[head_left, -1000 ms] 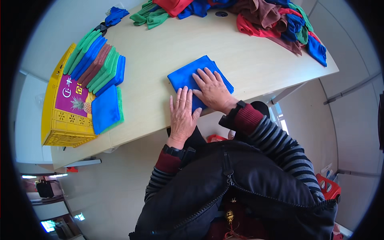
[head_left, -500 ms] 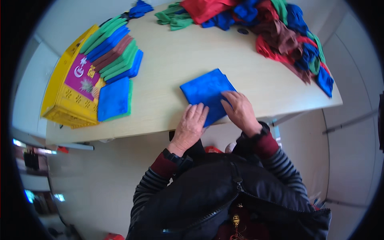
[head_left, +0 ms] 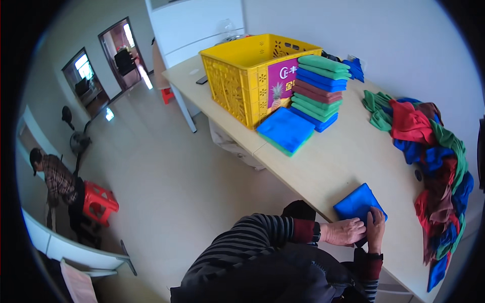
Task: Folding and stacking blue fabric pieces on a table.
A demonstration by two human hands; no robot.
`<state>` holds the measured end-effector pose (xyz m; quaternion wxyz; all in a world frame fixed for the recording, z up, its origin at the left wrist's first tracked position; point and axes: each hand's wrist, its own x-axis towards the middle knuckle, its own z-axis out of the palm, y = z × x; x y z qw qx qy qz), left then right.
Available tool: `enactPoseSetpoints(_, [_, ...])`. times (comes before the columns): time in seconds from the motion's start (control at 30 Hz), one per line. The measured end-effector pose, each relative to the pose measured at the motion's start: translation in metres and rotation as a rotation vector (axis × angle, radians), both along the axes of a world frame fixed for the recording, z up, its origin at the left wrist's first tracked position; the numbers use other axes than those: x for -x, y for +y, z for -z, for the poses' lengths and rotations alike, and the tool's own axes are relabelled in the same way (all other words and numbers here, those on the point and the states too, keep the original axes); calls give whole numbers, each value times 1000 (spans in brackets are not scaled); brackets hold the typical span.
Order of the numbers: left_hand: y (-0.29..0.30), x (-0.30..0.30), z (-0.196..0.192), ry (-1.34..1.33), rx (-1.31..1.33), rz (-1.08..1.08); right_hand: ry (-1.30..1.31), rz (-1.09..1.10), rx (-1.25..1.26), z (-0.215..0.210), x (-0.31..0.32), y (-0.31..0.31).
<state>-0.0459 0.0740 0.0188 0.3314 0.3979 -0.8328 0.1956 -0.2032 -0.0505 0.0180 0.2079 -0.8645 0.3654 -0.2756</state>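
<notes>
A folded blue cloth (head_left: pixel 358 201) lies near the table's front edge, with both hands at its near side. My left hand (head_left: pixel 346 232) has its fingers curled together on the near edge of the cloth. Close beside it, my right hand (head_left: pixel 375 228) grips the cloth's right side with bent fingers; part of the cloth is hidden beneath the hands. Farther left on the table stands a neat stack of folded green, blue and brown cloths (head_left: pixel 319 93). In front of that stack lies a lower pile with a blue cloth (head_left: pixel 286 129) on top and green beneath.
A yellow plastic crate (head_left: pixel 237 83) stands behind the folded stacks. Loose red, blue, green and brown cloths (head_left: pixel 434 151) heap along the table's right side. At far left, a person (head_left: pixel 63 187) bends beside red stools (head_left: pixel 99 202). The table edge (head_left: pixel 283 174) runs diagonally.
The view has swung left, bringing the room, the whole crate and another person into sight. My hands have drawn closer together at the blue cloth's near side.
</notes>
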Motion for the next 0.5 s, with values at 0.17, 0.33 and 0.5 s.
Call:
enactPoseSetpoints(0.17, [-17,-21,0,188,-183,39,66,-4,87,9,-9,-3])
enactPoseSetpoints(0.33, [-66,-30,4,339,-281,-194,322,146,298,16,-29,8])
enactPoseSetpoints(0.5, [-73,-36,20,317,-545,-232,519,210,190,17,-31,15])
